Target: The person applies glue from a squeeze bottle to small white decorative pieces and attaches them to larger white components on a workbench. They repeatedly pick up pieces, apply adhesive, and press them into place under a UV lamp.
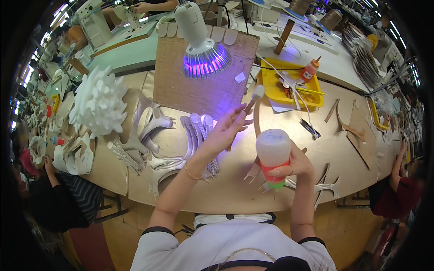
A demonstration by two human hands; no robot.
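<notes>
My left hand [224, 131] is raised over the middle of the table, its fingers closed on the dark handle of a small brush [258, 92]. The brush's pale head points up and away to the right. In my right hand [296, 163] is a translucent white squeeze bottle [273, 147] with a red band and a green lower end, apparently upside down. Beside my left forearm lie silvery strappy shoe uppers [192, 131], some with braided straps. More strap pieces [332, 186] lie partly hidden behind my right hand and bottle.
A lamp with violet light [205, 58] hangs over a brown cardboard sheet [169, 90]. White foam pieces [99, 101] are piled at left. A yellow tray [271, 92] stands at back right with an orange-tipped bottle [310, 70] in it. People work on both sides.
</notes>
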